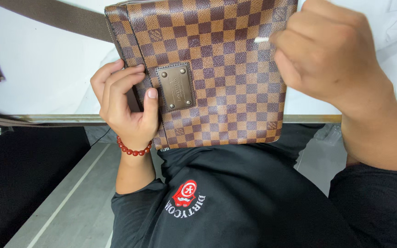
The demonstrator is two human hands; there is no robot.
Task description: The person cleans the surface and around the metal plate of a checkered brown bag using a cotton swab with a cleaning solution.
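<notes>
Brown checkered canvas covers the bag (217, 69), a flat rectangular piece patterned in alternating light and dark squares. It stands at the near edge of the white tabletop (47, 69), its lower edge overhanging toward the person's torso. A rectangular brown leather patch (176, 87) sits on the left half of the front panel, fixed with a metal stud at each corner; its embossed lettering is small. A plain brown strap (56, 16) runs from the bag's upper left corner across the tabletop.

Head view, hands: the left hand (125, 103) grips the bag's left edge, fingers curled around the side and thumb pressed flat on the front panel just beside the patch. A bracelet of red beads (134, 149) circles that wrist. The right hand (327, 53) is closed in a loose fist over the bag's upper right area, pinching a thin white stick (262, 40) whose tip points left over the checkered surface. Whether the tip touches the canvas cannot be told.

A round red emblem (184, 193) with white lettering beneath marks the black shirt (253, 197) below the bag.
</notes>
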